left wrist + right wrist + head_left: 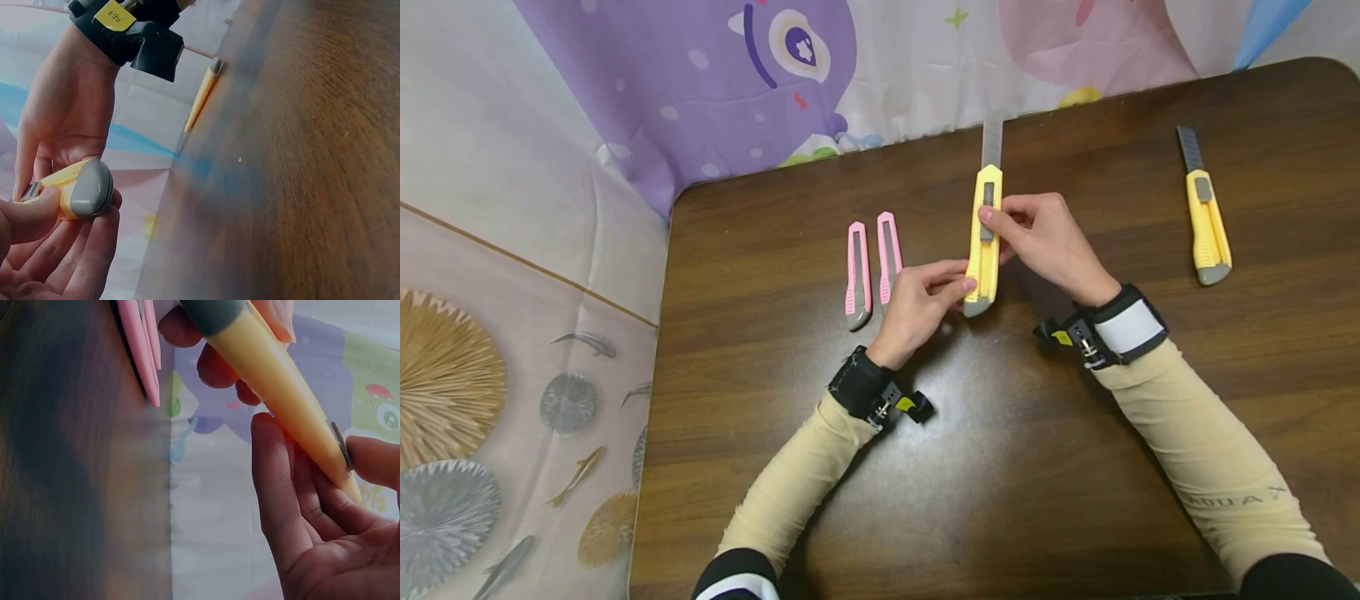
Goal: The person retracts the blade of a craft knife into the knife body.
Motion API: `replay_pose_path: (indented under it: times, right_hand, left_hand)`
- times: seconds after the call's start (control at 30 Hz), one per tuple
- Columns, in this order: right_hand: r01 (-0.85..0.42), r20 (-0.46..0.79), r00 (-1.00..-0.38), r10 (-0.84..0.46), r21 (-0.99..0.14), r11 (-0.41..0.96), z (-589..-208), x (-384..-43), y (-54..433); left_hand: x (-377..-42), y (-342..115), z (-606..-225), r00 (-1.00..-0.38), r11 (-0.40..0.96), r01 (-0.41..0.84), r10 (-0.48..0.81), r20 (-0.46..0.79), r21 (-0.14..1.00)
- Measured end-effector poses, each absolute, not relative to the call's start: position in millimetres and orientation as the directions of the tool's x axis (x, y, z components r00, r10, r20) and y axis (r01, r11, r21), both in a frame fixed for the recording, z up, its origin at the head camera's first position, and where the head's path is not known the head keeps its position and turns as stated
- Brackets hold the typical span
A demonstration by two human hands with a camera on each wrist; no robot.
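Both hands hold one yellow utility knife (983,267) above the table, its blade (992,143) extended away from the person. My left hand (913,308) pinches the lower end by the grey end cap (92,187), thumb on top. My right hand (1051,242) grips the upper body, with its thumb on the grey slider (340,445). A second yellow utility knife (1208,221) lies at the right of the table, blade out. Left of the hands lie two pink utility knives, one in full sight (857,275), the other (889,250) partly covered by the left hand.
The dark wooden table (760,467) reaches back to a patterned curtain (917,75). Another printed cloth (527,333) hangs along the left side. Each wrist wears a black strap with a small camera mount.
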State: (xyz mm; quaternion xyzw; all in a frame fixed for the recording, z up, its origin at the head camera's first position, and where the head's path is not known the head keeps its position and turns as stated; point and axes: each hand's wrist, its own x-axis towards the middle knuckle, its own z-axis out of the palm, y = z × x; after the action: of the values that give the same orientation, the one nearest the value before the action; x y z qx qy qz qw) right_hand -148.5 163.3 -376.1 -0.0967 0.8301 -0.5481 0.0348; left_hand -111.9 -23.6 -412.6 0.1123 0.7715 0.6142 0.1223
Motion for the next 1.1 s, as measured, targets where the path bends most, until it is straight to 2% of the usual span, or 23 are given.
replay_pose_path:
  times: [0.87,1.1]
  right_hand:
    - [-0.187,0.114,-0.975,-0.191,-0.887,0.423,-375.5,-147.6,163.5]
    - [-0.182,0.099,-0.974,-0.205,-0.879,0.44,-375.6,-145.9,162.8]
  left_hand:
    - [-110.0,-23.5,-412.3,-0.946,0.236,0.032,0.322,-0.047,0.971]
    - [-110.7,-23.3,-413.1,-0.946,0.241,0.024,0.318,-0.056,0.97]
